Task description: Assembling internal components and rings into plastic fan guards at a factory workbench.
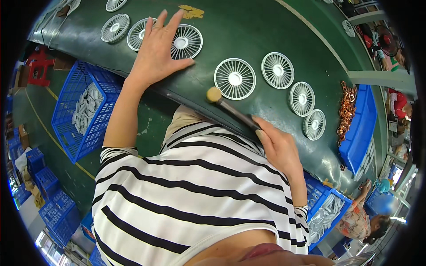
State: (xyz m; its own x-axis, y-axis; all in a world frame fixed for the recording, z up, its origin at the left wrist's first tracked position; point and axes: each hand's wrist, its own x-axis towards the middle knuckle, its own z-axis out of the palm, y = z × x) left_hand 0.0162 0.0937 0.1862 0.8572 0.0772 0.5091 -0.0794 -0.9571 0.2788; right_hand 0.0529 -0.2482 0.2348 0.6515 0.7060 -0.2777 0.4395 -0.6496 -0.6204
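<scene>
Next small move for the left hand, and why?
Probably close the left hand around the spoked wheel between its spread thumb and forefinger. That hand looks open, not gripping, while the right hand holds the mallet with its head near another wheel.

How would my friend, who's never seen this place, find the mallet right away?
Start at the big green worktable, at the edge nearest the black-and-white striped shirt. Just there, the person's right grip holds the mallet by its dark handle. Unlike the pale, flat spoked wheels nearby, it's a long stick with a round, tan-yellow head.
</scene>
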